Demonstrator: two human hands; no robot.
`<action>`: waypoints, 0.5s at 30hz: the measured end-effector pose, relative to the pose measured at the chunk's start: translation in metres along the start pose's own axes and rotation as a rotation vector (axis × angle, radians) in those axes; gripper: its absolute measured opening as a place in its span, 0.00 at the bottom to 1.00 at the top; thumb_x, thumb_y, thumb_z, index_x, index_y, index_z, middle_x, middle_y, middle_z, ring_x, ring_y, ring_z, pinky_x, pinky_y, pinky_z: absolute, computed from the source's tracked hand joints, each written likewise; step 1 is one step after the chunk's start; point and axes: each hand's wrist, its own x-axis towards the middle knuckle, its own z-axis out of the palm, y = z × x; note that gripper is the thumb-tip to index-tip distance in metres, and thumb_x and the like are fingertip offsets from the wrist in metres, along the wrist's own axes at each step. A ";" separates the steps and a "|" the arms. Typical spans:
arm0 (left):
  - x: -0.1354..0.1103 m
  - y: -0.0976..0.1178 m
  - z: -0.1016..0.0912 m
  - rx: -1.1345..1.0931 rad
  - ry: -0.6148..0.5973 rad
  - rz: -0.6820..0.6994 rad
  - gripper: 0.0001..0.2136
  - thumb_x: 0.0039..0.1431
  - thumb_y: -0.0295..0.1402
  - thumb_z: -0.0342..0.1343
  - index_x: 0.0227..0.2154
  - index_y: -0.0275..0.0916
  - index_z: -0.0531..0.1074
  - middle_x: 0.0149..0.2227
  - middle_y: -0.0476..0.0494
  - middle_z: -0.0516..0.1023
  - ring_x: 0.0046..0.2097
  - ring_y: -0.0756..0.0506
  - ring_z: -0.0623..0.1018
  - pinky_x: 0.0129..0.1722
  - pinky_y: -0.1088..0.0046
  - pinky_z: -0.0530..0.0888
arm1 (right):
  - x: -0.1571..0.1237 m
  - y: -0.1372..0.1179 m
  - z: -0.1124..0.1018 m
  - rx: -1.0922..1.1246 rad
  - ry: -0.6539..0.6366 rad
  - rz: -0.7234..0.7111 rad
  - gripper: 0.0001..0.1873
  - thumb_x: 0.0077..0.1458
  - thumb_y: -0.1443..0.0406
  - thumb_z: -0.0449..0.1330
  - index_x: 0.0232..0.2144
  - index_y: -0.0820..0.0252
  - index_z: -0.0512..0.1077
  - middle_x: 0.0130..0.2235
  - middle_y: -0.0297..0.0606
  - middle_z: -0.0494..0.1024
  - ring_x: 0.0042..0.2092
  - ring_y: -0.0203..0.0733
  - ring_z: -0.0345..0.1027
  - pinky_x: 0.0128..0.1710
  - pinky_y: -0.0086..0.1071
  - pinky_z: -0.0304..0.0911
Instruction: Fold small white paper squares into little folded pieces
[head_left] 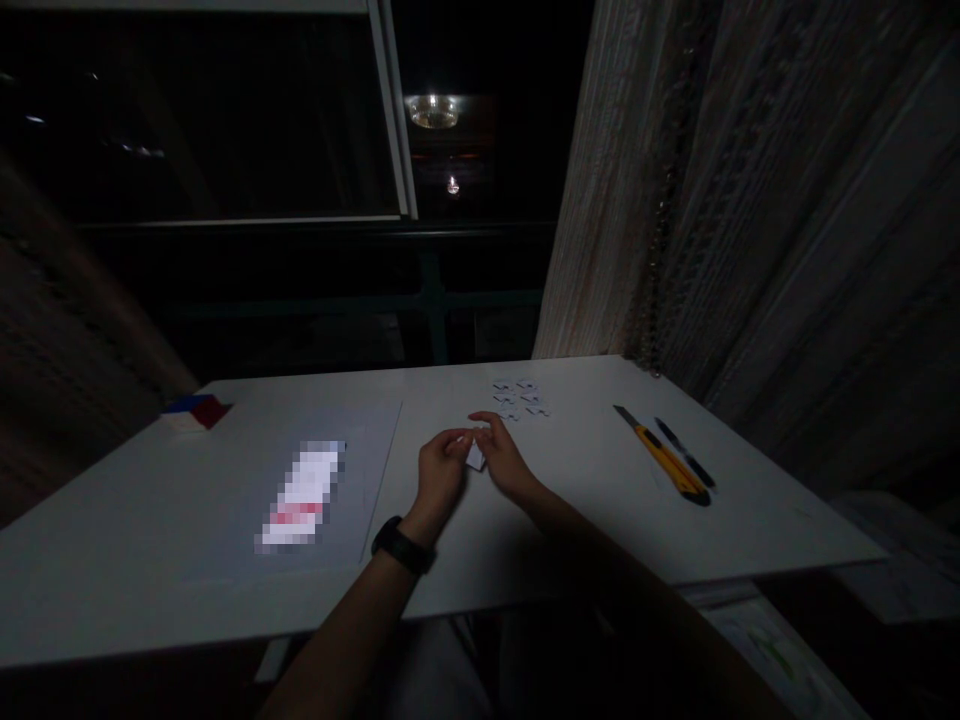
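Near the middle of the white table [585,530], my left hand [442,466] and my right hand [504,458] meet fingertip to fingertip. Between them they pinch a small white piece of paper [476,457], partly covered by the fingers. A dark watch [403,546] is on my left wrist. Just beyond the right hand, several small white paper pieces [527,397] with dark marks lie in two columns. To the right rest a yellow box cutter [667,460], its blade out, and a dark pen [684,452] alongside it.
A large paper sheet [225,500] lies on the left, with a bright, pixelated rectangular thing [304,497] on it. A cube-like block [196,411] in blue, red and white sits at the far left edge. Curtains [600,200] hang by a dark window [225,120] behind the table.
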 end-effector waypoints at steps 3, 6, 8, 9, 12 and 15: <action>-0.001 0.001 0.000 -0.006 0.009 -0.010 0.10 0.45 0.34 0.58 0.30 0.32 0.75 0.30 0.41 0.78 0.32 0.46 0.75 0.33 0.72 0.69 | -0.001 0.000 0.000 0.006 -0.005 0.001 0.13 0.55 0.60 0.48 0.43 0.55 0.60 0.29 0.32 0.70 0.31 0.37 0.64 0.28 0.29 0.59; -0.002 0.006 0.001 -0.032 -0.005 -0.019 0.10 0.44 0.33 0.58 0.30 0.32 0.75 0.30 0.40 0.78 0.32 0.46 0.76 0.35 0.71 0.69 | 0.000 0.000 0.000 0.012 0.013 -0.013 0.13 0.54 0.59 0.49 0.43 0.56 0.61 0.29 0.33 0.70 0.32 0.37 0.65 0.30 0.29 0.60; -0.002 0.007 0.002 -0.065 -0.023 -0.016 0.10 0.44 0.33 0.59 0.29 0.32 0.75 0.31 0.40 0.79 0.34 0.45 0.76 0.36 0.70 0.69 | 0.000 0.000 0.001 0.036 0.025 -0.007 0.14 0.53 0.59 0.51 0.42 0.56 0.61 0.28 0.32 0.70 0.31 0.36 0.65 0.29 0.29 0.60; -0.002 0.007 0.002 -0.079 -0.028 -0.016 0.10 0.44 0.33 0.59 0.29 0.32 0.75 0.31 0.39 0.79 0.34 0.45 0.76 0.36 0.70 0.69 | 0.001 0.000 0.001 0.056 0.029 0.000 0.14 0.53 0.59 0.52 0.42 0.56 0.62 0.27 0.31 0.70 0.30 0.36 0.65 0.28 0.28 0.60; -0.001 0.005 0.002 -0.102 -0.028 -0.034 0.11 0.44 0.35 0.59 0.30 0.32 0.74 0.30 0.40 0.78 0.31 0.46 0.76 0.33 0.71 0.70 | 0.003 -0.002 0.000 0.127 0.061 0.033 0.16 0.50 0.57 0.55 0.41 0.56 0.62 0.23 0.29 0.69 0.25 0.35 0.64 0.23 0.26 0.58; 0.000 0.004 0.001 -0.117 -0.004 -0.033 0.13 0.44 0.36 0.60 0.31 0.32 0.73 0.27 0.41 0.78 0.28 0.47 0.75 0.29 0.73 0.69 | 0.004 -0.002 -0.002 0.162 0.148 0.091 0.17 0.49 0.55 0.56 0.38 0.58 0.64 0.23 0.30 0.71 0.24 0.35 0.65 0.22 0.26 0.59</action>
